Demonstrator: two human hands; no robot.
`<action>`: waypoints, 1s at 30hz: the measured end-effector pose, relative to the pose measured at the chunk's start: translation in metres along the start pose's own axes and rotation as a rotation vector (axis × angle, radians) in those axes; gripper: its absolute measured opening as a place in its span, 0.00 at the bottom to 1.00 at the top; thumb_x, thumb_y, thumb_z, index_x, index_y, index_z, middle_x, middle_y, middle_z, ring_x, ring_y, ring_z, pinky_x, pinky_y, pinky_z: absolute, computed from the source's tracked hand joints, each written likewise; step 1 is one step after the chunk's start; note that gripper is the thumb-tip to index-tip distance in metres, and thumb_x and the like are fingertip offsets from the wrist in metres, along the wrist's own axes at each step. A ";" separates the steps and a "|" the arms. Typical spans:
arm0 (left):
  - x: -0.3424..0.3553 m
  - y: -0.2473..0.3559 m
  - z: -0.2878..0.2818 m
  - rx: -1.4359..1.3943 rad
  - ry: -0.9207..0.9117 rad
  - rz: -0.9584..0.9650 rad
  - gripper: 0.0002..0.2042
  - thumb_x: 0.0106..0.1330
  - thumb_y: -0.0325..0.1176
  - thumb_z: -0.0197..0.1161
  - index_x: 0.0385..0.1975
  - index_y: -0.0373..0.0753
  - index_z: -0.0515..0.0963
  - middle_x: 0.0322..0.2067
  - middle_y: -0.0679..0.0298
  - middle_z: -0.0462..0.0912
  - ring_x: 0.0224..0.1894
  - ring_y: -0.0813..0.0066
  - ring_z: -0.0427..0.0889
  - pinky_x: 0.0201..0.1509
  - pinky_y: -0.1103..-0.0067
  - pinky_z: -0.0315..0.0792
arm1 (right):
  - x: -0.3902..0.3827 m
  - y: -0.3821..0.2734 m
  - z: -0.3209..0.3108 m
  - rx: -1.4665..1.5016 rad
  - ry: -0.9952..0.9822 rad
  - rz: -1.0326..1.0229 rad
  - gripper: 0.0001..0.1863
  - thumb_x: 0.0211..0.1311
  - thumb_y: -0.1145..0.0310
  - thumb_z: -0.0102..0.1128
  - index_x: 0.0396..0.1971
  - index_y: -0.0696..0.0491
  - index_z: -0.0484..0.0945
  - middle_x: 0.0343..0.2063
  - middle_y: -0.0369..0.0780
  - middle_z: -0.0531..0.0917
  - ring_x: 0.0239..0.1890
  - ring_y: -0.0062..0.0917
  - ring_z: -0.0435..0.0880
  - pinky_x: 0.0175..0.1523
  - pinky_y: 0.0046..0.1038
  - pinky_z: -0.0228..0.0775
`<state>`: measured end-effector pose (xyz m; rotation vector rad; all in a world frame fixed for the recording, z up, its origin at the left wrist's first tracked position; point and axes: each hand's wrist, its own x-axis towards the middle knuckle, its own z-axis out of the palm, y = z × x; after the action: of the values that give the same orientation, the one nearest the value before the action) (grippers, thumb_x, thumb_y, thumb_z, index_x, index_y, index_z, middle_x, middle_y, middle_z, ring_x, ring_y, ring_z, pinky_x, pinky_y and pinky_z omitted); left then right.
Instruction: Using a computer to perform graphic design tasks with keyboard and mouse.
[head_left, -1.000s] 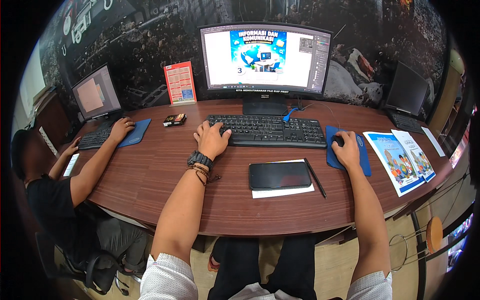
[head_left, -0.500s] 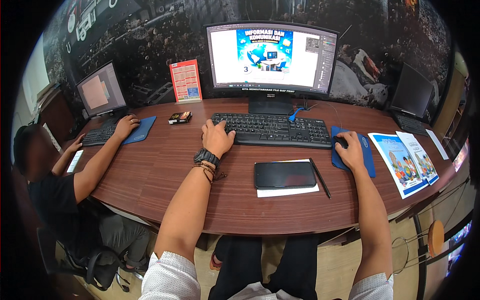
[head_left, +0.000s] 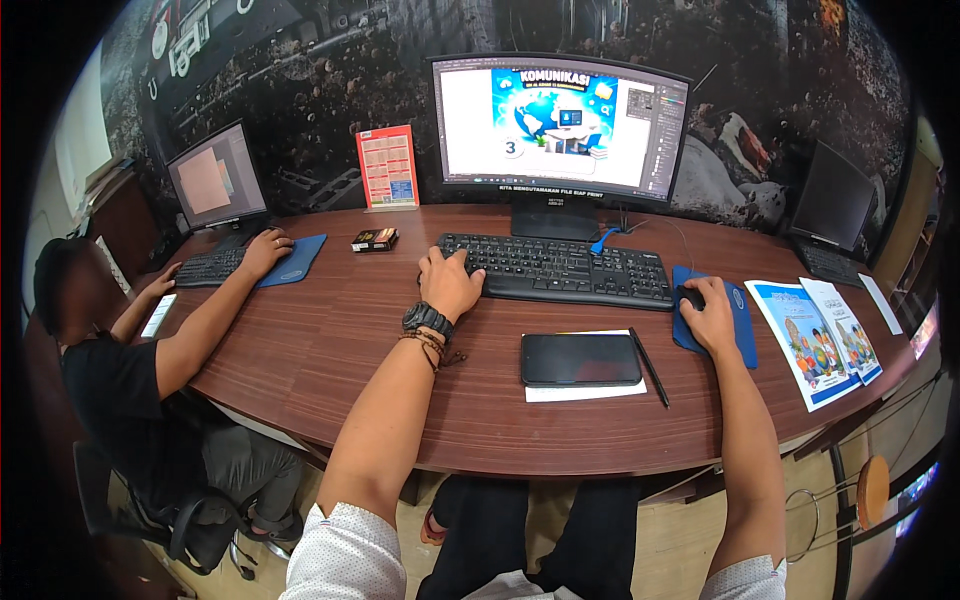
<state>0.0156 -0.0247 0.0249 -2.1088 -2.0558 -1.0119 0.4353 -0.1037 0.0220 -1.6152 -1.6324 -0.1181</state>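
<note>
My left hand [head_left: 450,284] rests on the left end of a black keyboard [head_left: 560,270], its fingers spread over the keys. A dark watch and beaded bracelets circle that wrist. My right hand [head_left: 711,312] is wrapped over a black computer mouse [head_left: 691,297] on a blue mouse pad [head_left: 740,335]. Behind the keyboard stands a curved monitor [head_left: 465,135] showing a blue illustrated cover in an editing window. Between my forearms lie a dark-screened smartphone [head_left: 581,359] on white paper [head_left: 590,393] and a black pen [head_left: 650,368] beside it.
At the left a co-worker [head_left: 110,390] uses another keyboard [head_left: 212,266] and monitor [head_left: 215,180]. A small box [head_left: 375,240] and a red-edged calendar card [head_left: 387,168] stand left of my monitor. Printed booklets [head_left: 808,345] lie at the right, near a dark monitor [head_left: 834,195].
On the monitor, the blue cover has scrolled upward, so its top is cut off. My view has shifted slightly; both hands stay on the keyboard and mouse.
</note>
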 end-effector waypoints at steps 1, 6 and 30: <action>0.000 -0.001 0.001 0.000 0.002 0.000 0.26 0.60 0.45 0.68 0.56 0.38 0.79 0.56 0.41 0.70 0.59 0.39 0.68 0.63 0.57 0.68 | 0.001 0.001 0.001 0.000 0.002 0.003 0.17 0.53 0.67 0.62 0.44 0.53 0.81 0.47 0.45 0.77 0.51 0.43 0.79 0.56 0.39 0.72; 0.001 0.000 0.001 0.025 -0.002 0.010 0.26 0.60 0.45 0.68 0.56 0.39 0.79 0.55 0.41 0.70 0.59 0.39 0.68 0.63 0.57 0.68 | 0.000 0.002 0.001 -0.008 0.007 0.010 0.17 0.53 0.67 0.62 0.44 0.53 0.81 0.47 0.45 0.77 0.51 0.44 0.79 0.56 0.39 0.72; -0.001 -0.004 0.008 0.045 0.032 -0.001 0.26 0.60 0.47 0.67 0.56 0.40 0.80 0.56 0.43 0.71 0.60 0.41 0.66 0.67 0.55 0.60 | 0.000 0.003 0.002 -0.022 0.009 0.011 0.16 0.54 0.66 0.62 0.44 0.53 0.81 0.47 0.45 0.76 0.51 0.44 0.78 0.56 0.40 0.71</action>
<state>0.0150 -0.0210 0.0166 -2.0571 -2.0456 -0.9829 0.4371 -0.1024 0.0190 -1.6376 -1.6208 -0.1373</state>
